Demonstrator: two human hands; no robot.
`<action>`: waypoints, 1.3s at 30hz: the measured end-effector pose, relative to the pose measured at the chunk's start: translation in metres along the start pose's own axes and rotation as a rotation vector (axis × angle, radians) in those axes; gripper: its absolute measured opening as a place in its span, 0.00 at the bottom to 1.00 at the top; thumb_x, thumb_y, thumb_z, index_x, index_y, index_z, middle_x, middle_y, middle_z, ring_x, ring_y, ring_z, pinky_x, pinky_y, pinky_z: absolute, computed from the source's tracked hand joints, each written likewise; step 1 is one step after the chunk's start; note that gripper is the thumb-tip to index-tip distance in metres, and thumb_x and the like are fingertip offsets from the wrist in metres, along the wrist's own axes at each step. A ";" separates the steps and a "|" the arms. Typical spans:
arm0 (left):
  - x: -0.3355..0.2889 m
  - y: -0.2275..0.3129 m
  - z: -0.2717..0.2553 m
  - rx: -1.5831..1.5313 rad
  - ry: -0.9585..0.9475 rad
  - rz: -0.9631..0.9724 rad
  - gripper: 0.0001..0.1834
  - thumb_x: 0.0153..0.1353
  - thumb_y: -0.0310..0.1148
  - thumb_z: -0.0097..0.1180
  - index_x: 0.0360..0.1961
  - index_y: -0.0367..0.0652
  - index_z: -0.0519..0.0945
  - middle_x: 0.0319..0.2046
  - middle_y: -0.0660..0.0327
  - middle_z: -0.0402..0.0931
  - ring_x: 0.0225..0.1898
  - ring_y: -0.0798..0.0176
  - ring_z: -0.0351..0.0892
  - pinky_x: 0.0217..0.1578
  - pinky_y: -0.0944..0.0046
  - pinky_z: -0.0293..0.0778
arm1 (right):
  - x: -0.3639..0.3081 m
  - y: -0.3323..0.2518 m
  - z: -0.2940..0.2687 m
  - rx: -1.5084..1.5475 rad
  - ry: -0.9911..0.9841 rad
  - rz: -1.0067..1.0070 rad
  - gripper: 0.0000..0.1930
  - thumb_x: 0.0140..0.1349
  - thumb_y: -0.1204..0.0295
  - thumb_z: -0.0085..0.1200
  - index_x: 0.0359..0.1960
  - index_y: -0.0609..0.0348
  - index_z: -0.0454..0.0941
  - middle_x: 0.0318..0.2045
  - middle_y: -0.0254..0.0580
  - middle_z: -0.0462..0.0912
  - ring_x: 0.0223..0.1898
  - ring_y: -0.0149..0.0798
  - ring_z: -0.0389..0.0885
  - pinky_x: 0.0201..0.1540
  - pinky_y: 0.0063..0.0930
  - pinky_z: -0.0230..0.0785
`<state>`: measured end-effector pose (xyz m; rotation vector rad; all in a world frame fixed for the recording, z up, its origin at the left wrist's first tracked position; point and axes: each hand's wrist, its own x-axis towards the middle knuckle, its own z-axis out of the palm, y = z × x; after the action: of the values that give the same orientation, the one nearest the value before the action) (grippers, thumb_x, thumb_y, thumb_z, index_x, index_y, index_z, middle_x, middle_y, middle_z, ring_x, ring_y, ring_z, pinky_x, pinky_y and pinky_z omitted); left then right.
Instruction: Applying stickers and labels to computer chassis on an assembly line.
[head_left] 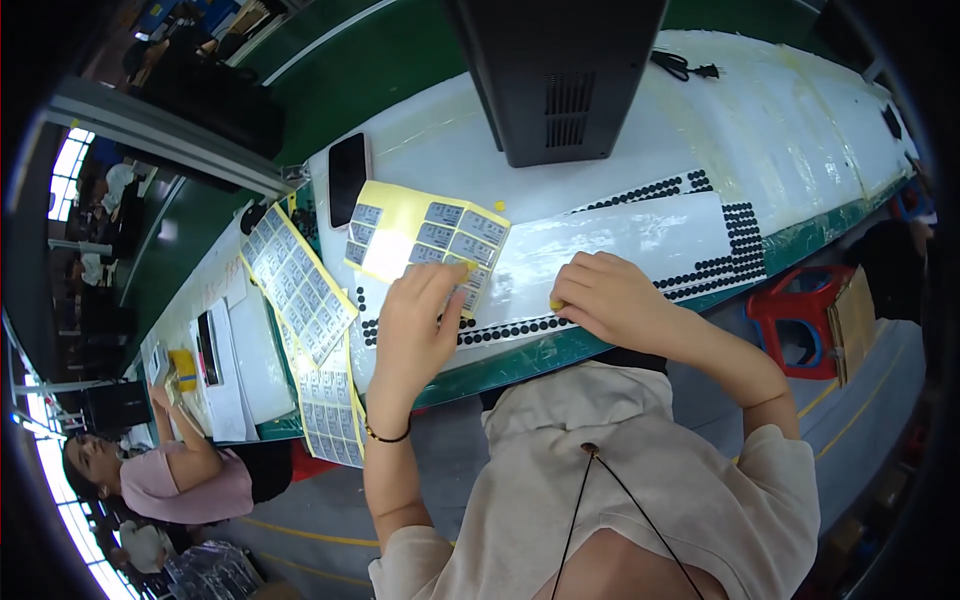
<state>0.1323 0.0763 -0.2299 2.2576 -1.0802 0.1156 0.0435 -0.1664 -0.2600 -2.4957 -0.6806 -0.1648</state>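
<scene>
One view only is supplied, from a head-worn fisheye camera. The scene is looked down upon steeply, across the wearer's chest and forearms to the bench directly ahead. The left hand and right hand are seen at close range, near centre. Straight edges are bent toward the rim, which is blacked out. No second view is provided for comparison.

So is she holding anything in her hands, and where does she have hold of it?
The left hand pinches the yellow label sheet at its lower right corner. The right hand pinches something small and yellow at its fingertips.
</scene>
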 end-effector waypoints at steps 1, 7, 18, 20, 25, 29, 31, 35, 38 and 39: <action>-0.013 -0.005 0.001 -0.020 -0.004 -0.062 0.12 0.51 0.19 0.56 0.39 0.38 0.77 0.32 0.54 0.76 0.36 0.50 0.75 0.38 0.57 0.68 | 0.004 -0.002 0.002 0.079 -0.016 0.017 0.06 0.56 0.71 0.56 0.33 0.55 0.75 0.34 0.35 0.76 0.41 0.39 0.75 0.43 0.32 0.67; -0.055 -0.001 0.003 0.070 0.095 -0.202 0.14 0.50 0.18 0.58 0.40 0.37 0.77 0.32 0.54 0.77 0.38 0.51 0.77 0.42 0.56 0.69 | 0.030 -0.012 0.036 0.215 0.003 -0.091 0.07 0.58 0.71 0.56 0.37 0.57 0.74 0.39 0.39 0.78 0.44 0.43 0.76 0.47 0.37 0.67; -0.058 -0.006 0.027 0.118 0.189 -0.130 0.15 0.54 0.21 0.58 0.45 0.37 0.77 0.30 0.55 0.77 0.35 0.52 0.76 0.38 0.57 0.71 | 0.054 -0.022 0.048 0.222 0.100 -0.081 0.06 0.59 0.73 0.55 0.36 0.58 0.73 0.38 0.43 0.79 0.45 0.45 0.77 0.48 0.36 0.69; -0.055 -0.002 0.025 0.178 0.145 -0.083 0.15 0.54 0.20 0.57 0.45 0.37 0.77 0.28 0.56 0.76 0.32 0.54 0.75 0.35 0.58 0.70 | 0.052 -0.023 0.051 0.253 0.116 -0.060 0.06 0.59 0.73 0.55 0.36 0.57 0.73 0.39 0.43 0.79 0.46 0.45 0.76 0.48 0.37 0.69; -0.047 -0.002 0.025 0.176 0.114 -0.073 0.15 0.54 0.19 0.56 0.45 0.36 0.77 0.28 0.56 0.76 0.33 0.54 0.75 0.35 0.58 0.70 | 0.050 -0.021 0.056 0.223 0.153 -0.069 0.07 0.59 0.73 0.55 0.37 0.59 0.73 0.38 0.42 0.79 0.45 0.43 0.76 0.48 0.36 0.69; -0.040 -0.006 0.020 0.079 0.097 -0.025 0.18 0.51 0.16 0.58 0.45 0.36 0.76 0.30 0.53 0.76 0.31 0.50 0.73 0.33 0.58 0.69 | 0.053 -0.028 0.060 0.215 0.218 -0.059 0.06 0.56 0.73 0.57 0.34 0.58 0.73 0.36 0.42 0.78 0.44 0.44 0.76 0.47 0.35 0.69; -0.037 -0.010 0.021 0.016 0.102 -0.027 0.18 0.51 0.15 0.57 0.45 0.35 0.76 0.30 0.53 0.75 0.30 0.51 0.72 0.32 0.58 0.69 | 0.053 -0.031 0.065 0.127 0.259 -0.054 0.06 0.56 0.73 0.56 0.34 0.58 0.73 0.35 0.41 0.78 0.43 0.44 0.76 0.47 0.35 0.69; -0.044 -0.012 0.021 -0.082 0.176 -0.051 0.18 0.50 0.12 0.56 0.44 0.33 0.76 0.30 0.52 0.73 0.30 0.51 0.71 0.31 0.60 0.69 | 0.052 -0.040 0.071 0.034 0.276 -0.066 0.08 0.51 0.74 0.54 0.34 0.56 0.74 0.32 0.38 0.77 0.39 0.41 0.76 0.43 0.33 0.70; -0.048 -0.005 0.006 -0.146 0.280 -0.089 0.19 0.50 0.10 0.56 0.44 0.33 0.76 0.31 0.56 0.73 0.34 0.58 0.75 0.35 0.65 0.72 | 0.049 -0.045 0.072 -0.050 0.284 -0.103 0.11 0.48 0.72 0.52 0.35 0.56 0.73 0.31 0.35 0.75 0.38 0.38 0.75 0.41 0.29 0.70; -0.043 -0.003 -0.002 -0.184 0.321 -0.151 0.19 0.51 0.10 0.56 0.45 0.33 0.76 0.32 0.57 0.74 0.36 0.61 0.76 0.37 0.67 0.73 | 0.049 -0.046 0.070 -0.078 0.274 -0.109 0.12 0.48 0.72 0.52 0.36 0.55 0.72 0.32 0.34 0.75 0.38 0.37 0.74 0.41 0.28 0.70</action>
<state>0.1060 0.1080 -0.2437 2.0588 -0.7190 0.2923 0.0611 -0.0745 -0.2854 -2.4454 -0.7050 -0.5721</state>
